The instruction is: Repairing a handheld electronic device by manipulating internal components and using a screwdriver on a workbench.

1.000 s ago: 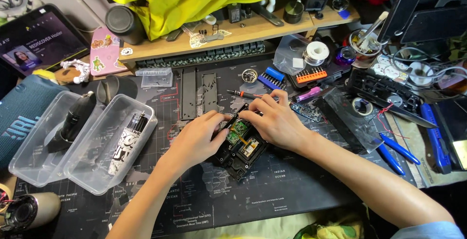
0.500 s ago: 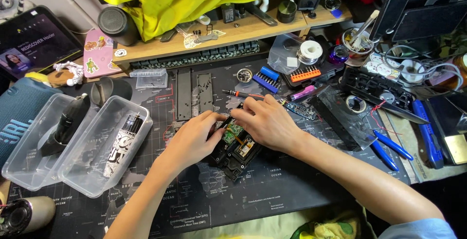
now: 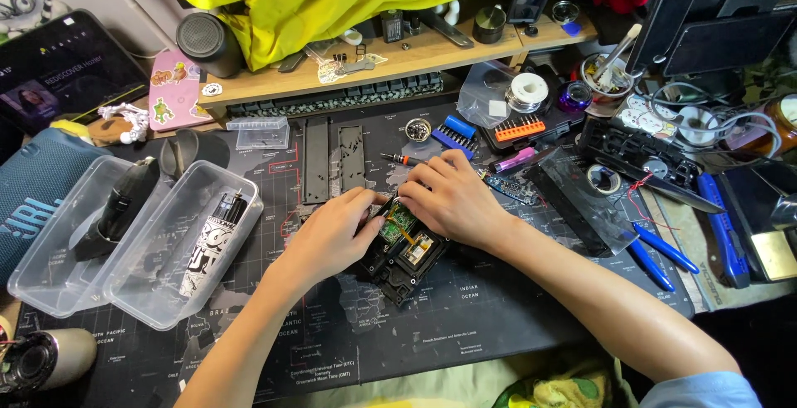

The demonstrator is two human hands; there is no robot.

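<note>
Device point(image 3: 405, 257), a black opened case with a green board, lies on the dark mat point(image 3: 465, 325) as before. Left hand point(image 3: 332, 234) now grips its left edge more closely; right hand point(image 3: 452, 200) pinches narrow over the board, so the work goes on inside.

A single head-worn camera looks steeply down, fairly near, over the dark desk mat point(image 3: 465, 333); no second view.

Bright, even light falls from above across the whole frame; shadows under both forearms are soft and short. Mild glare whitens the clear plastic tubs point(image 3: 124, 250) at left. The centre is sharp; the corners bend slightly and darken at lower right.
</note>
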